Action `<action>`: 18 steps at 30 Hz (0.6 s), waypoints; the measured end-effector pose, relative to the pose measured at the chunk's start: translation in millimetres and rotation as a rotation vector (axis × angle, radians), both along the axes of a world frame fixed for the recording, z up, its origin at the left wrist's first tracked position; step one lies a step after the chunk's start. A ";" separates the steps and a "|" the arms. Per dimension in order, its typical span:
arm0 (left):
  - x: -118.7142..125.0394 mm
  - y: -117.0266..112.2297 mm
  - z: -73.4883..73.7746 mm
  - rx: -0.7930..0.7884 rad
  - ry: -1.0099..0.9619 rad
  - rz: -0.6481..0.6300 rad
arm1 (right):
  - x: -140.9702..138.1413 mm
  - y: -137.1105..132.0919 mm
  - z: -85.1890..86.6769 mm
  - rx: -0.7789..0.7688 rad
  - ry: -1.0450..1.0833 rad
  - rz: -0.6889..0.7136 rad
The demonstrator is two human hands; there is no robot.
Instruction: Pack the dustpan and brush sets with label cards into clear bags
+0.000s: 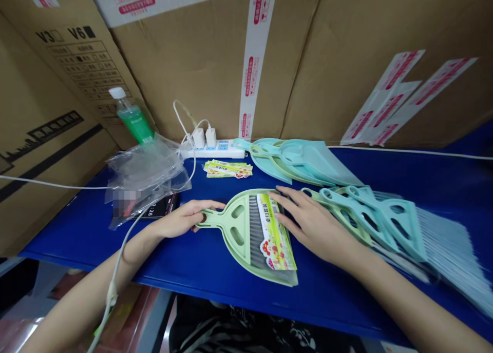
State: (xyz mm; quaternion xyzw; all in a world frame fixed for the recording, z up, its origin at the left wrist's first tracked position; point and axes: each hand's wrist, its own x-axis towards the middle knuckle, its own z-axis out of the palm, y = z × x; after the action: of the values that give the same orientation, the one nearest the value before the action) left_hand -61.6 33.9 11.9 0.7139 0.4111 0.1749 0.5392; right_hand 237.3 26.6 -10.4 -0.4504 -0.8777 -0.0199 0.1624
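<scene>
The left hand point(179, 219) lies across the handle of a pale green plastic dustpan point(239, 235), its fingers reaching over the neck of the handle, though whether it is gripping or only resting there is hard to tell. The right hand point(314, 227) is spread open, with its fingertips point(279, 191) on the dustpan's top edge and a printed paper label point(275, 235). The two hands are well apart, with the dustpan between them. It lies flat on a blue table point(185, 271) near the front edge, with a grey-bristled brush point(252, 235) nested inside and the label lying over the bristles. Just right of the right hand is an overlapping pile of teal dustpans and brushes point(373, 224), their long bristles fanning out to the right. Farther back, a stack of pale blue dustpans point(304, 160) sits beside a small heap of labels point(228, 169). Behind those is a white power strip point(208, 150) with two white chargers point(204, 137) plugged in. To the left, crumpled clear plastic bags point(144, 171) lie partly over a phone point(164, 207), and a bottle of green liquid point(133, 119) stands against cardboard boxes point(200, 60) — a white cable point(117, 271) runs past the left wrist.
</scene>
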 end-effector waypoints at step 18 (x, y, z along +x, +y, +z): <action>-0.5 0.1 4.5 0.230 0.155 -0.048 | -1.9 -1.6 -1.3 0.237 -0.118 -0.026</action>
State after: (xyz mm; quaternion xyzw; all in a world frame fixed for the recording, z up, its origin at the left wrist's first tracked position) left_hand -62.2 33.9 16.5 0.7920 0.4116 0.1519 0.4245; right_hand 235.5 25.0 -11.8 -0.4375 -0.8713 -0.1521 0.1622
